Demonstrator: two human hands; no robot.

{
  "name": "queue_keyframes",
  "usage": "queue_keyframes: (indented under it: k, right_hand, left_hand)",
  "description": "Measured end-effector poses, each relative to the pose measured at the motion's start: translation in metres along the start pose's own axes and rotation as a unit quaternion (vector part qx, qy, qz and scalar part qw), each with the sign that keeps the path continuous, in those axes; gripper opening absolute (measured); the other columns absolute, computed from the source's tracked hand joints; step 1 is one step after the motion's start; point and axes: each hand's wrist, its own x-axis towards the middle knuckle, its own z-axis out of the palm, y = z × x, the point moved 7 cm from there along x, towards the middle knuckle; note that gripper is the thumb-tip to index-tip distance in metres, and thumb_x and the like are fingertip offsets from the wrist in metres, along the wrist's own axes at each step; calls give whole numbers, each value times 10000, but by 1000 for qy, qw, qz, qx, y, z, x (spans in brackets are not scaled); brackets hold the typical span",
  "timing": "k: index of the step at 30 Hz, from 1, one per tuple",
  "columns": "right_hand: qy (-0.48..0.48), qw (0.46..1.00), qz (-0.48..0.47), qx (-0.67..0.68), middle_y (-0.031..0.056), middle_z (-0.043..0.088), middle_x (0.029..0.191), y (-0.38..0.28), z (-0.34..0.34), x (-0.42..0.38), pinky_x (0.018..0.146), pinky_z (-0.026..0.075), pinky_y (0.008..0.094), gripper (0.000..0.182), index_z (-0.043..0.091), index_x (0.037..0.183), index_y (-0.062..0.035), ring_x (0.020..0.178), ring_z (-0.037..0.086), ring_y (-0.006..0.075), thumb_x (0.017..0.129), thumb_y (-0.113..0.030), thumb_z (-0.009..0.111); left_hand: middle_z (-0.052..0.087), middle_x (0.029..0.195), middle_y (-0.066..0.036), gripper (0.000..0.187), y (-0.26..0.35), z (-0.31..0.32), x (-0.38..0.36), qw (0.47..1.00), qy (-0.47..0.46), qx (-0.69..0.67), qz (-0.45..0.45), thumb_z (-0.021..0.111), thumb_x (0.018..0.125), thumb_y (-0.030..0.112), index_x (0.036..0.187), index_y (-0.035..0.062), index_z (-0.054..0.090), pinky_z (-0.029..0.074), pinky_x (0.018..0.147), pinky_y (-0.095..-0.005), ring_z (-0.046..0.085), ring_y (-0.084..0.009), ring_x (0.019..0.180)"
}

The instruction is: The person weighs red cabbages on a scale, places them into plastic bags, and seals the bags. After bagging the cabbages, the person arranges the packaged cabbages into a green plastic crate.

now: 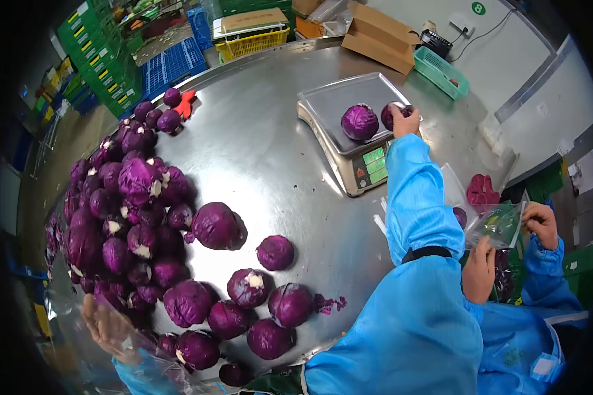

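My right hand reaches across the round steel table and grips a small red cabbage at the right edge of the scale's pan. A larger red cabbage sits on the pan beside it. My left hand is at the table's near left edge and holds a clear plastic bag, through which I see its fingers. A big pile of red cabbages covers the left of the table, and several loose heads lie close to me.
A co-worker in a blue coat stands at my right, with both hands on a clear bag. A red glove lies by the table's right rim. Cardboard boxes, a green basket and stacked crates stand beyond the table.
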Motion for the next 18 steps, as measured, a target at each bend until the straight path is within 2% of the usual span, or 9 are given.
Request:
queue_keyframes:
  k: [1,3,6,8,9,10,12,15,18]
  right_hand:
    - [-50,998,-25,-24,223,608,980,12,13,2,846,443,391,587,554,1054,37,936,589,335,656,-336,774]
    - [-128,990,-25,-50,226,603,1007,35,30,7,869,432,389,591,555,1088,31,971,575,363,702,-377,739]
    - [71,990,-81,-95,205,606,1007,2,-11,1,859,432,406,506,571,1098,20,977,577,352,806,-387,641]
    - [-18,991,-63,120,166,607,975,-56,-40,-50,832,443,392,418,580,1086,19,928,586,284,860,-333,580]
    - [-150,968,15,201,124,598,945,-83,-42,-96,815,451,366,310,592,1078,-4,874,575,215,902,-245,510]
    - [-273,916,-16,294,93,586,916,-107,-41,-150,806,454,352,281,592,1085,-25,858,565,191,926,-208,451]
    - [-486,772,127,389,78,594,1093,-119,-19,-257,910,417,332,358,514,1226,-5,1038,548,182,964,-208,382]
    - [-505,602,265,559,102,601,1095,-144,-25,-327,947,415,322,384,506,1222,7,1045,556,192,919,-226,535]
    - [-457,548,325,620,104,628,991,-129,-43,-320,906,448,338,313,541,1147,-2,979,588,203,909,-204,549]
  left_hand:
    - [411,521,-20,221,-15,-5,9,996,88,-2,-4,278,1008,262,975,84,406,295,363,-208,380,-78,409]
    - [395,516,10,207,-63,27,49,994,-24,-64,-87,291,1004,261,1002,93,413,296,370,-198,371,-63,406]
    - [384,513,49,201,-126,38,78,989,31,-54,-136,320,996,261,1022,103,441,285,363,-189,334,-45,362]
    - [381,510,60,196,-169,55,90,977,23,-66,-202,342,990,245,1008,101,473,262,354,-187,298,-40,332]
    - [378,507,60,196,-190,63,93,965,-3,-73,-251,353,987,236,995,99,492,251,352,-189,280,-38,320]
    - [378,506,59,199,-210,69,95,961,6,-71,-268,366,985,236,994,97,507,237,346,-191,277,-37,321]
    - [378,505,59,202,-247,85,100,954,7,-67,-293,379,982,237,993,95,522,224,339,-193,275,-36,322]
    - [386,505,42,183,-285,99,101,948,28,-1,-317,435,968,257,1042,105,505,209,343,-188,258,-52,320]
    - [332,479,59,157,-296,103,101,944,45,118,-306,459,961,271,1021,139,519,210,339,-201,240,-46,325]
